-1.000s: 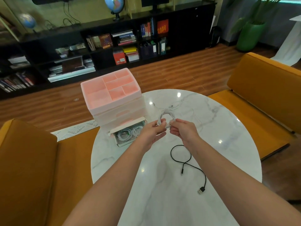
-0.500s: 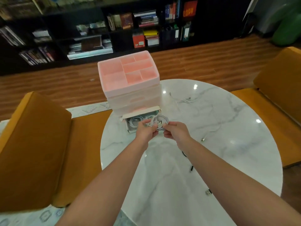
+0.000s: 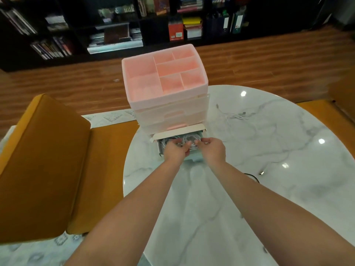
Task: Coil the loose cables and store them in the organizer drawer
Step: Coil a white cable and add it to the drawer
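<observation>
Head camera looks down on a round marble tabletop (image 3: 240, 198) where a pink organizer (image 3: 165, 87) stands at the far left edge, its bottom drawer (image 3: 179, 145) pulled out toward the person. Both hands are at that drawer. The left hand (image 3: 175, 151) and the right hand (image 3: 212, 149) each have fingers curled onto a white coiled cable (image 3: 187, 144), pinching it from either side just above or already inside the drawer; motion blur makes it hard to say whether the coil is resting on the bundles beneath it. Holding it from two sides probably keeps the loops from springing open while it goes in. Other white cable already lies in the drawer, so the new coil has to be pressed in beside or on top of it.

Well to the right, near the organizer's side, a loose white cable (image 3: 236, 117) sprawls uncoiled on the marble. Nearer the person, a black cable (image 3: 253, 178) shows as a short arc beside the right forearm, with a small metal plug (image 3: 261, 172) just beyond it. Judging by these, the task is partway along: one coil is being stowed and at least two cables are left to wind. An orange bench (image 3: 48, 160) sits to the left, bookshelves (image 3: 115, 25) behind.
</observation>
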`<state>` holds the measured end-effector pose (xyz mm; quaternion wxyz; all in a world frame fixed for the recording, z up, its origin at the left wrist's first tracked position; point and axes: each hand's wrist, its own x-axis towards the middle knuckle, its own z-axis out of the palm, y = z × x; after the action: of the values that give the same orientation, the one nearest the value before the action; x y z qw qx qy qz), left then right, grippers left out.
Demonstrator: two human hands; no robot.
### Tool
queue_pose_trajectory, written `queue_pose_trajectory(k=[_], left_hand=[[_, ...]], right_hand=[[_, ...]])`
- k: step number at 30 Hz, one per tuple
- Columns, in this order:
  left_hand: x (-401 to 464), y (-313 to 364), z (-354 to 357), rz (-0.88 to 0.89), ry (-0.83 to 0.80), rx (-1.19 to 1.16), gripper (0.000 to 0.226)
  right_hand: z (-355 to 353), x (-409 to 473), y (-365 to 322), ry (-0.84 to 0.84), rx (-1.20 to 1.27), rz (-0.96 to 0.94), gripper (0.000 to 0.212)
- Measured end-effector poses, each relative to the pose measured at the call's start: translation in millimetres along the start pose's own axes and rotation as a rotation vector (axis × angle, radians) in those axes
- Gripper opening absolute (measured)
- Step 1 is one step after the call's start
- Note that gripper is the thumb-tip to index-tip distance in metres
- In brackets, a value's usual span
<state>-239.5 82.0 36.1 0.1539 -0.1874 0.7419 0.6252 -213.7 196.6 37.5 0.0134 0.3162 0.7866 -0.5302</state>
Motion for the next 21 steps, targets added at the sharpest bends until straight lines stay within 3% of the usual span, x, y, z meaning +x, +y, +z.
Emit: queue_pose_trajectory(k=[3, 7, 13, 21], left_hand=[[16, 2, 5, 0.085, 0.034, 0.207, 0.03], [21, 5, 8, 0.141, 0.077, 0.588, 0.042], [24, 0, 15, 0.132, 0.139, 0.86, 0.048], [25, 1, 15, 0.195, 0.174, 1.125, 0.031]], right_hand=[[6, 9, 0, 0.027, -0.131, -0.05, 0.031], [14, 16, 0, 0.116, -0.444, -0.198, 0.02], [13, 25, 5, 0.114, -0.661, -0.315, 0.03], [15, 28, 15, 0.178, -0.793, -0.392, 0.029]])
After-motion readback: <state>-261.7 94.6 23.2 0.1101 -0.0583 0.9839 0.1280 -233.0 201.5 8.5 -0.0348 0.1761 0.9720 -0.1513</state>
